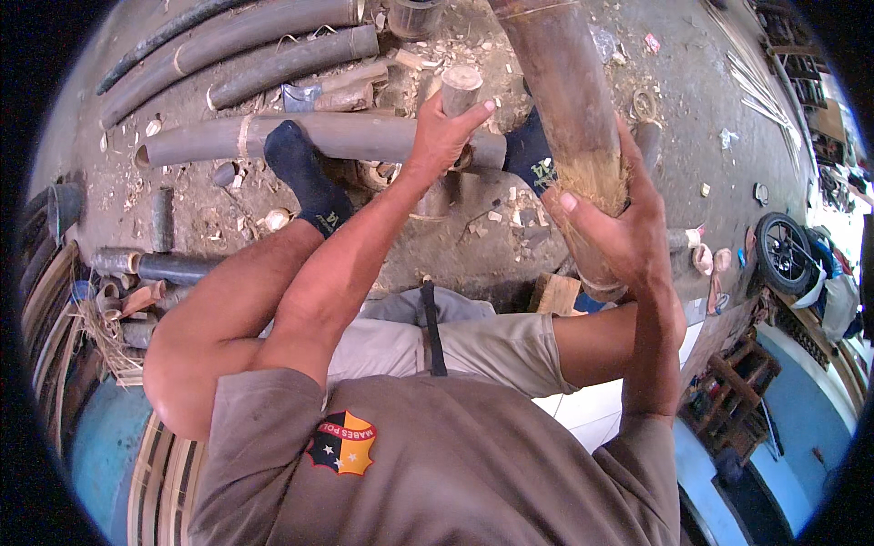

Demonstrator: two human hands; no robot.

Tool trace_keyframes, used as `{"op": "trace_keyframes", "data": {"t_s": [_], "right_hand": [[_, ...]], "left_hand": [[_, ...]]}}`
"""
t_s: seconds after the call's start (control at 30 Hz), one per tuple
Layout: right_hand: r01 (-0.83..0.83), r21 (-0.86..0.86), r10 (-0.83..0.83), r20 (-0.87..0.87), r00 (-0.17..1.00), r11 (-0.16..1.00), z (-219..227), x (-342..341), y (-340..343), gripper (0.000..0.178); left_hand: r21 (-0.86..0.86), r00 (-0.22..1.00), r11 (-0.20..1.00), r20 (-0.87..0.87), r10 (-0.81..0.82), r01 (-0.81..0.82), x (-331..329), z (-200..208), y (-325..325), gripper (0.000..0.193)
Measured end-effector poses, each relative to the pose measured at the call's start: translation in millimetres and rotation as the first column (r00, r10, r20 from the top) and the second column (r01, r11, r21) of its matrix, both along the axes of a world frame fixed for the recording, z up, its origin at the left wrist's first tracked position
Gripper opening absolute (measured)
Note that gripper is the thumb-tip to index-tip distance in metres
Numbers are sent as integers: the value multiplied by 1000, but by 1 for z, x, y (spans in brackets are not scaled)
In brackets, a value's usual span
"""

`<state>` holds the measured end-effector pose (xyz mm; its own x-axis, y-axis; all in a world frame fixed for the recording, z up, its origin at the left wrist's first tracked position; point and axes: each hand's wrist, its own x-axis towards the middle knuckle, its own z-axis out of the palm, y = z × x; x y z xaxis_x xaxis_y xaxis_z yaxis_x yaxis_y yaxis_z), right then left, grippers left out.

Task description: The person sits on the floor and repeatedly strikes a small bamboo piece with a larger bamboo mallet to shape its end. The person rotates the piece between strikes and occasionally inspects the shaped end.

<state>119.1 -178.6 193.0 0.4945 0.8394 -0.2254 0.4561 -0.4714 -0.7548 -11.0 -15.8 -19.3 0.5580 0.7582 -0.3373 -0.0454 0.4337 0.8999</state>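
My left hand [444, 136] is closed around a short round wooden billet [462, 80], whose pale cut end faces up. It is above a long bamboo pole [209, 141] lying crosswise on the ground. At the right, my right hand [630, 218] grips a thick brown bamboo tube [569, 82], its thumb across the near side. The tube stands tilted, with its upper end beyond the picture's top edge. A band of frayed, straw-coloured fibre [587, 175] shows on it beside that thumb. My feet in dark socks [302, 168] are by the crosswise pole.
More bamboo poles [246, 45] lie at the far left. Wood chips are strewn over the dirt floor [428, 250]. A small wooden block [553, 294] is near my right thigh. To the right are a wheel [785, 253] and a wooden rack [736, 391]. Split slats [164, 482] lean at the lower left.
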Motion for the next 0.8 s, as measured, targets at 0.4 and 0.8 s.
{"op": "trace_keyframes", "data": {"t_s": [0.4, 0.8], "right_hand": [[-5, 113, 11, -55, 998, 994, 9, 7, 19, 92], [-143, 28, 134, 217, 967, 989, -22, 25, 52, 92]], "left_hand": [[71, 1000, 997, -17, -4, 5, 4, 1, -1, 39], [125, 997, 992, -77, -9, 18, 5, 3, -4, 45]]}}
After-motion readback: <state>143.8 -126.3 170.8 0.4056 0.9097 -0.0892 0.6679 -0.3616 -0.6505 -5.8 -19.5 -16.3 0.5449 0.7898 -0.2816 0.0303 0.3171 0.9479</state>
